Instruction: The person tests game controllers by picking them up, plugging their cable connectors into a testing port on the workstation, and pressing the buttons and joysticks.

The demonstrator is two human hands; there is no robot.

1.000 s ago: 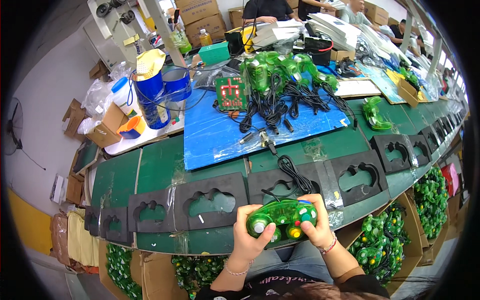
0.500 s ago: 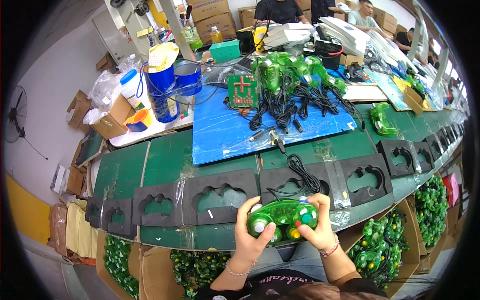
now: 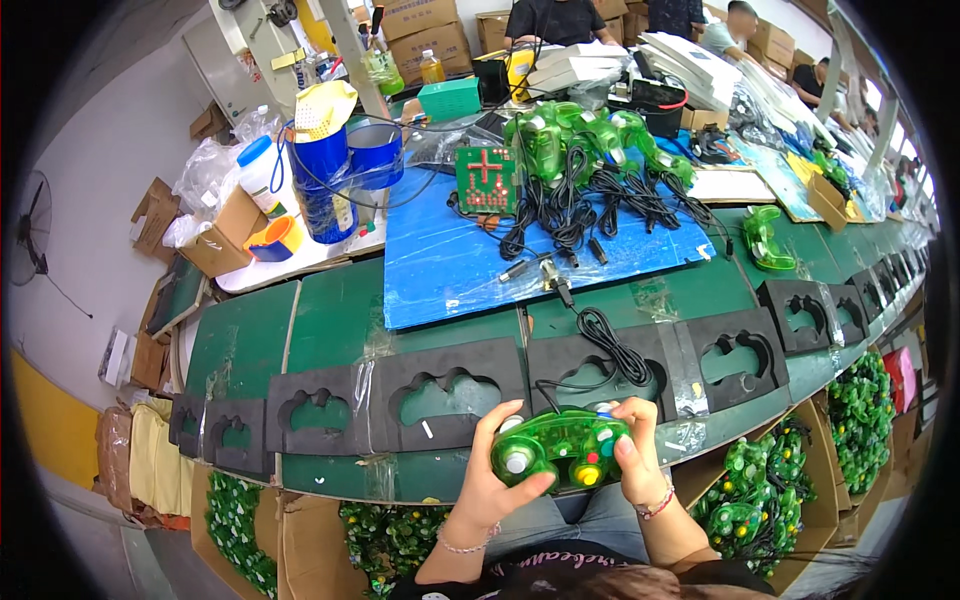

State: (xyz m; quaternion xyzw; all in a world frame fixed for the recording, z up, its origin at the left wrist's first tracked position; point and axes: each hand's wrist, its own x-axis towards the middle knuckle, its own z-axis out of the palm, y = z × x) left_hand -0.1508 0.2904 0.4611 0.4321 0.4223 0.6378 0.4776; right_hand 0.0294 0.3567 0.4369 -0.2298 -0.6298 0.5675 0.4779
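Observation:
I hold a translucent green game controller [image 3: 562, 440] level over the near edge of the green bench. My left hand [image 3: 490, 487] wraps its left grip, forefinger along the top edge and thumb low beside the grey stick. Round the right grip, my right hand [image 3: 640, 462] has its thumb by the face buttons, above the yellow stick. A black cable [image 3: 612, 348] runs from the controller, coiled partway, to a connector [image 3: 552, 276] on the blue board [image 3: 440, 280]. Behind that connector stands a green circuit board [image 3: 486, 182] with red lights in a cross and clusters.
Black foam cradles [image 3: 450, 395] line the bench front. More green controllers [image 3: 575, 140] with bundled cables are heaped at the back of the blue board. Cardboard boxes [image 3: 318, 545] of controllers sit below. Blue tubs [image 3: 325, 165] stand left; people [image 3: 560, 22] sit across the bench.
The controller has dropped slightly. My left thumb has slid off the grey stick toward the grip's lower edge, and my right thumb has moved up and right. The nearby foam cradles have shifted slightly right.

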